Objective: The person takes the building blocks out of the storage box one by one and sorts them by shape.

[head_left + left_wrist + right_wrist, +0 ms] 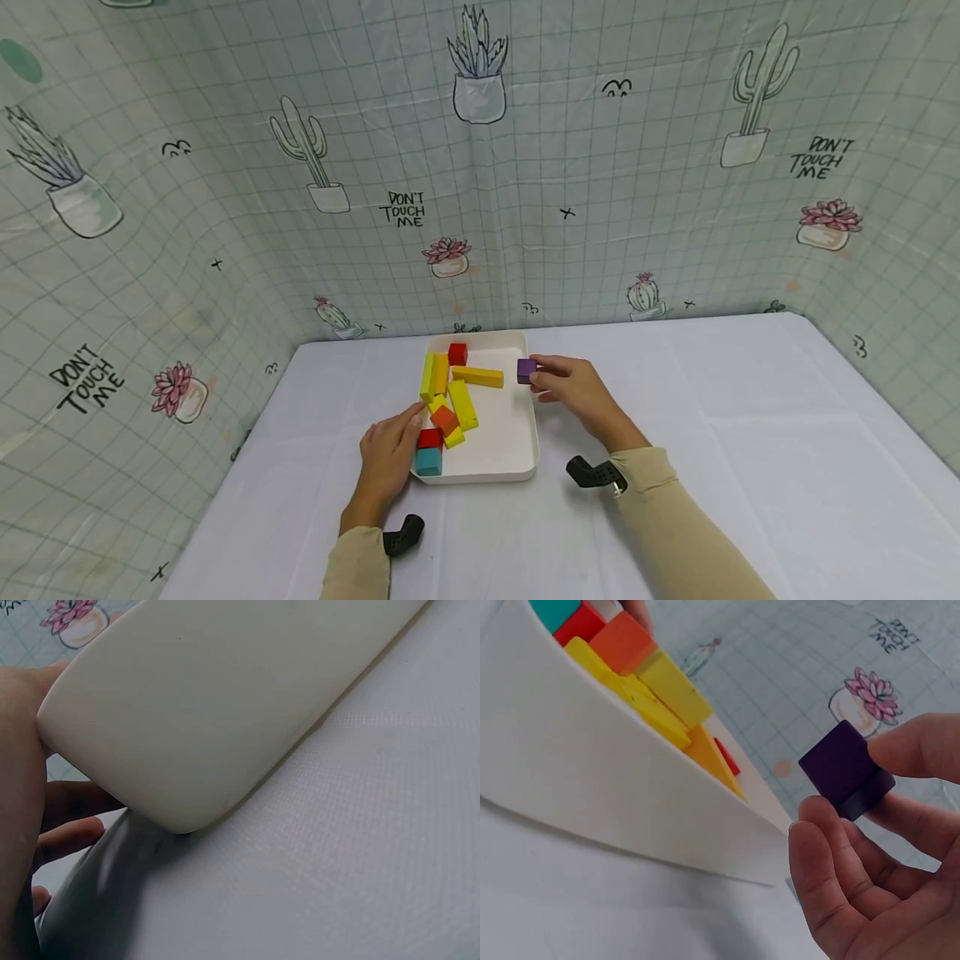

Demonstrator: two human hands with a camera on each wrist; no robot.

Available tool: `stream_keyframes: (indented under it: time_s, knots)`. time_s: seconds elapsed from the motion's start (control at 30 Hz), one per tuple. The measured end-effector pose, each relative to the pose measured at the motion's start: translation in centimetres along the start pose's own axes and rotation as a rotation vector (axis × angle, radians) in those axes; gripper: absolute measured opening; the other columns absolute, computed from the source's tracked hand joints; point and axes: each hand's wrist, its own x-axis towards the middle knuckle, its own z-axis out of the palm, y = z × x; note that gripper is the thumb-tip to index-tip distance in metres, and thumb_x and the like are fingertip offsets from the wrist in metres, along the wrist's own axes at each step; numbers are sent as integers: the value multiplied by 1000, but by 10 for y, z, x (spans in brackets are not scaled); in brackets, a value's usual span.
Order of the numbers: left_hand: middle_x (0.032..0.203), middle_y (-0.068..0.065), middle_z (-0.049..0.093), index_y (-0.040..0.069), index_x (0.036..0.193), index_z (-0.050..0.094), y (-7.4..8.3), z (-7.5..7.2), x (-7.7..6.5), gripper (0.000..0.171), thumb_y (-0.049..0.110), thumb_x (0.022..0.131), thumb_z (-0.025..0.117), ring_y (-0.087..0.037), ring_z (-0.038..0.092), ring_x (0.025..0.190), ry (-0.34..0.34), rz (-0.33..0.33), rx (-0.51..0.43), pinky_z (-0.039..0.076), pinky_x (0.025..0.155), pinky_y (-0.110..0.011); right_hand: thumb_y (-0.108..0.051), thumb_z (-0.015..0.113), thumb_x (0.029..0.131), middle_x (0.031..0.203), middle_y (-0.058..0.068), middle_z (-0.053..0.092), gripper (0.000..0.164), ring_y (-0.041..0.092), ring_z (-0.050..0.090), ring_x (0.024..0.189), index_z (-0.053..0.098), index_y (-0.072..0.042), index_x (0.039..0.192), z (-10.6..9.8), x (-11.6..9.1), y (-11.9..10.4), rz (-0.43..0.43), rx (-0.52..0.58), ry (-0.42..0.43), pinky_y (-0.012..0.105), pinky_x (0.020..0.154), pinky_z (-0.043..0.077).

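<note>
My right hand [573,387] pinches a purple cube block [527,372] between thumb and fingertips, over the right rim of a shallow white tray [491,442]. The cube's dark purple face [840,760] shows in the right wrist view. My left hand [388,446] holds the tray's left wall, fingertips against its outer side in the left wrist view. Inside the tray's left half lie a teal block [429,461], a red block [431,438], an orange block [444,418] and several yellow blocks [463,404]. Another red block [457,354] sits near the back wall.
A white cloth [735,417] covers the table under the tray. Behind and beside it hangs a grid-patterned curtain [525,167] with printed cacti. Each wrist carries a black device [592,472] near the sleeve.
</note>
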Motion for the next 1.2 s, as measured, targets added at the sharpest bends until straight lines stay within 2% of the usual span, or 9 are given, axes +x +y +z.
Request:
stream_keyframes:
  time_s: [0.23, 0.53, 0.77, 1.0, 1.2]
  knots:
    - [144, -11, 56, 19, 148, 52, -1, -1, 0, 49, 43, 108, 38, -34, 44, 133, -8, 5, 6, 7, 116, -62, -14, 63, 96, 122, 20, 66, 48, 29, 67, 100, 55, 2, 140, -9, 0, 9, 25, -15, 18, 37, 86, 57]
    - [143, -11, 57, 18, 148, 52, 0, -3, 2, 49, 43, 108, 39, -33, 45, 132, -7, 24, 1, 8, 116, -62, -15, 62, 96, 114, 22, 69, 48, 33, 68, 100, 55, 4, 140, -26, 0, 18, 27, -49, 36, 36, 83, 58]
    - [143, -11, 57, 19, 148, 53, -1, -3, 3, 49, 44, 107, 39, -34, 44, 132, -12, 7, 11, 8, 116, -61, -14, 61, 96, 115, 23, 68, 50, 35, 68, 100, 52, 6, 141, -36, -2, 20, 53, -48, 38, 38, 83, 58]
    - [143, -11, 57, 19, 148, 53, 2, -3, 3, 48, 42, 107, 41, -34, 44, 132, -9, 1, 3, 8, 116, -61, -15, 61, 96, 120, 24, 66, 48, 29, 69, 97, 54, 5, 140, -47, 2, 27, 97, -92, 54, 35, 81, 58]
    - [143, -11, 57, 19, 147, 53, 2, -4, 3, 48, 42, 107, 41, -33, 44, 132, -7, 6, -3, 8, 117, -60, -16, 61, 96, 116, 25, 67, 48, 24, 70, 89, 53, 8, 138, -54, 7, 30, 119, -130, 60, 32, 78, 58]
